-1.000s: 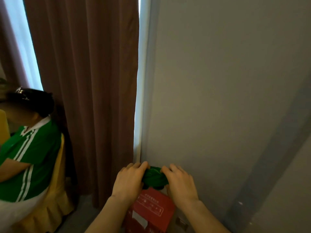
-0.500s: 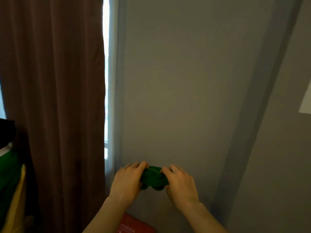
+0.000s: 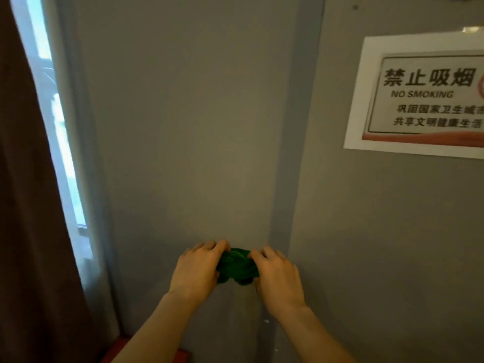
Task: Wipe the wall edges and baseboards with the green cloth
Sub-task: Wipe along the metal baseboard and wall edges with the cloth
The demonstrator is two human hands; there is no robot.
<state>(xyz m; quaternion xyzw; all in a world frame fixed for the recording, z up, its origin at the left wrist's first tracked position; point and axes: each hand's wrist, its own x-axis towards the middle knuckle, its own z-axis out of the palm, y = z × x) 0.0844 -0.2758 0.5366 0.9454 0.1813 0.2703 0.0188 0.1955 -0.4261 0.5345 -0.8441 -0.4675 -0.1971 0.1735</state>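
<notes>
A bunched green cloth (image 3: pixel 237 267) is held between my two hands in front of a grey wall (image 3: pixel 188 127). My left hand (image 3: pixel 197 271) grips its left side and my right hand (image 3: pixel 277 273) grips its right side. The cloth sits just left of a vertical wall edge (image 3: pixel 285 153), a darker grey strip running from top to bottom. Whether the cloth touches the wall cannot be told. No baseboard is in view.
A NO SMOKING sign (image 3: pixel 424 98) is stuck on the wall at the upper right. A brown curtain (image 3: pixel 23 205) hangs at the left beside a bright window strip (image 3: pixel 57 121). The corner of a red box (image 3: pixel 180 356) shows at the bottom.
The view has swung up and to the right: the seated person and most of the red box have left the frame, and the sign has come in. Both hands still hold the cloth.
</notes>
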